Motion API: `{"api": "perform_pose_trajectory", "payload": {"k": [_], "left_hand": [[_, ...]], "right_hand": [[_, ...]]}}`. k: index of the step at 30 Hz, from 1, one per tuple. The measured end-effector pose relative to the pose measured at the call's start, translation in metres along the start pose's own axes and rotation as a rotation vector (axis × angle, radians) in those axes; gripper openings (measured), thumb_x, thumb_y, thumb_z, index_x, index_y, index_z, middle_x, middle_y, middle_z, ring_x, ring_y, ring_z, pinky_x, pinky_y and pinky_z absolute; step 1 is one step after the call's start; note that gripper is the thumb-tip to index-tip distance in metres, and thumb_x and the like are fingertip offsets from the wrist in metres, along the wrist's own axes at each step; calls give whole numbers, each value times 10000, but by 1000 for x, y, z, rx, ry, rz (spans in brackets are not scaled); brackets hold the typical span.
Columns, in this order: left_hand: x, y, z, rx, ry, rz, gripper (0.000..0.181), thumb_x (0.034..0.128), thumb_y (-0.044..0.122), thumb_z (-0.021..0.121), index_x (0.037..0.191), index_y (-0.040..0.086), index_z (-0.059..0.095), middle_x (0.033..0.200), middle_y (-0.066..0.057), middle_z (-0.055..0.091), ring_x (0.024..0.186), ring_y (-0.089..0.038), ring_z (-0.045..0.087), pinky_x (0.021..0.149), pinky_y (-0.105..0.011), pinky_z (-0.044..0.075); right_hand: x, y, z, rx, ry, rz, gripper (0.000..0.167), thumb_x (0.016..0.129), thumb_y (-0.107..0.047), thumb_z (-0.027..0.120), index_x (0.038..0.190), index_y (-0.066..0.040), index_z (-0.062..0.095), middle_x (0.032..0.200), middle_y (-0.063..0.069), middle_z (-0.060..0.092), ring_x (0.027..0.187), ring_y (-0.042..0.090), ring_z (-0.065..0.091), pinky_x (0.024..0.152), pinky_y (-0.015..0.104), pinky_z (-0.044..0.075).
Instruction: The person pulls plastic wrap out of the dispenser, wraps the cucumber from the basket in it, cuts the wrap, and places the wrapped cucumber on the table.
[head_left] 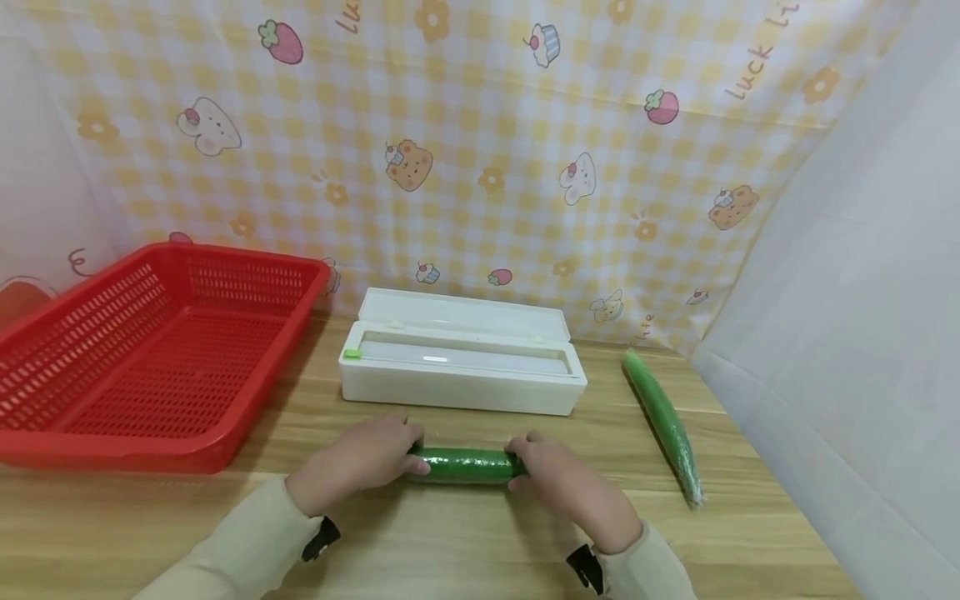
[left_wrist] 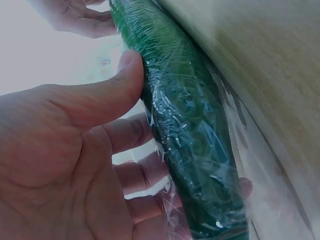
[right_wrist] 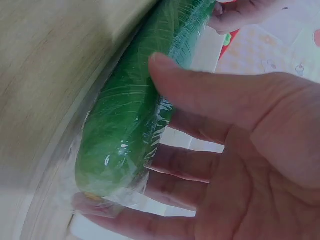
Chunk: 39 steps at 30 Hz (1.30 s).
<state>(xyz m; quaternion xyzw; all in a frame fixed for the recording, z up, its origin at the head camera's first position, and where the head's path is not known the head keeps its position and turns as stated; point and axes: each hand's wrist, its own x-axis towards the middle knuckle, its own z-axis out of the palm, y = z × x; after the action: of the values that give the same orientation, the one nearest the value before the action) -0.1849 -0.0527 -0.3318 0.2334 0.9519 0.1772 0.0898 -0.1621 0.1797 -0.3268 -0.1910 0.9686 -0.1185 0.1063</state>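
A dark green cucumber (head_left: pixel 467 465) in clear plastic wrap lies crosswise on the table, just in front of the white box. My left hand (head_left: pixel 375 454) holds its left end; in the left wrist view the thumb presses one side and the fingers (left_wrist: pixel 132 132) curl behind it. At the other end, my right hand (head_left: pixel 558 475) grips the cucumber (right_wrist: pixel 132 110) between thumb and fingers. Loose film sticks out past this tip in the right wrist view. Part of each end is hidden by the hands in the head view.
Behind the hands stands a white plastic-wrap dispenser box (head_left: pixel 457 387), its lid (head_left: pixel 465 312) raised and a green slider (head_left: pixel 352 354) at its left. A red perforated basket (head_left: pixel 225 433) sits at left. Another wrapped cucumber (head_left: pixel 663 421) lies at right. A checked cloth (head_left: pixel 480 167) hangs behind.
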Motion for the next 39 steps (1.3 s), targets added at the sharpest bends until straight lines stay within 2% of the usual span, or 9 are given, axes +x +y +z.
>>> {"api": "perform_pose_trajectory", "payload": {"k": [6, 11, 14, 18, 21, 26, 31, 35, 39], "left_hand": [[1, 0, 1, 17, 24, 20, 277, 827, 295, 683, 862, 93, 495, 733, -10, 478, 668, -182, 442, 606, -342, 384], [1, 0, 3, 63, 33, 30, 249, 870, 299, 634, 874, 111, 470, 725, -7, 458, 649, -185, 434, 576, -333, 360], [2, 0, 4, 74, 33, 33, 211, 902, 276, 593, 890, 102, 475, 738, -24, 458, 661, -195, 436, 584, -347, 371], [3, -1, 7, 79, 46, 40, 194, 925, 260, 558, 894, 82, 487, 740, -43, 462, 670, -202, 436, 591, -358, 386], [3, -2, 8, 83, 83, 55, 196, 929, 246, 551, 881, 64, 495, 765, -66, 480, 694, -219, 444, 607, -378, 411], [6, -5, 13, 68, 175, 80, 185, 922, 191, 562, 856, 20, 535, 831, -99, 460, 790, -270, 409, 693, -405, 417], [11, -6, 18, 57, 234, 100, 122, 918, 117, 567, 1017, 47, 578, 889, -88, 495, 828, -253, 427, 732, -370, 413], [12, -4, 19, 95, 255, 130, 169, 914, 55, 552, 1049, 150, 591, 956, -81, 550, 882, -237, 483, 768, -384, 460], [11, -4, 19, 167, 287, 156, 96, 901, 95, 588, 976, 143, 624, 909, -54, 568, 816, -207, 499, 693, -360, 461]], "right_hand": [[0, 4, 0, -16, 32, -1, 441, 820, -135, 680, 1234, -19, 580, 922, 65, 518, 752, 131, 474, 643, 264, 457], [1, 7, 1, -41, 63, -36, 439, 835, -141, 666, 1245, -17, 575, 854, 49, 485, 680, 121, 419, 574, 213, 390], [4, 9, 2, -27, 76, -26, 424, 845, -145, 652, 1229, 15, 570, 895, 81, 543, 720, 147, 493, 632, 264, 452], [7, 12, 4, 27, 89, 3, 322, 861, -146, 634, 1126, 16, 549, 956, 109, 611, 826, 188, 578, 727, 371, 497], [8, 13, 4, 50, 97, 9, 260, 867, -148, 628, 1075, -19, 541, 936, 99, 634, 828, 186, 592, 725, 366, 500], [10, 13, 4, 44, 111, 32, 257, 871, -153, 627, 1080, -8, 587, 975, 120, 652, 871, 215, 614, 764, 378, 508], [11, 14, 6, -4, 165, 17, 275, 876, -157, 623, 1094, 9, 630, 922, 87, 587, 787, 166, 546, 698, 322, 493], [10, 16, 9, -33, 217, -12, 289, 889, -145, 605, 1129, 11, 640, 855, 69, 486, 696, 135, 419, 600, 248, 421], [10, 19, 12, -36, 251, -16, 272, 899, -137, 592, 1121, 13, 639, 831, 64, 466, 676, 138, 406, 575, 239, 393]]}}
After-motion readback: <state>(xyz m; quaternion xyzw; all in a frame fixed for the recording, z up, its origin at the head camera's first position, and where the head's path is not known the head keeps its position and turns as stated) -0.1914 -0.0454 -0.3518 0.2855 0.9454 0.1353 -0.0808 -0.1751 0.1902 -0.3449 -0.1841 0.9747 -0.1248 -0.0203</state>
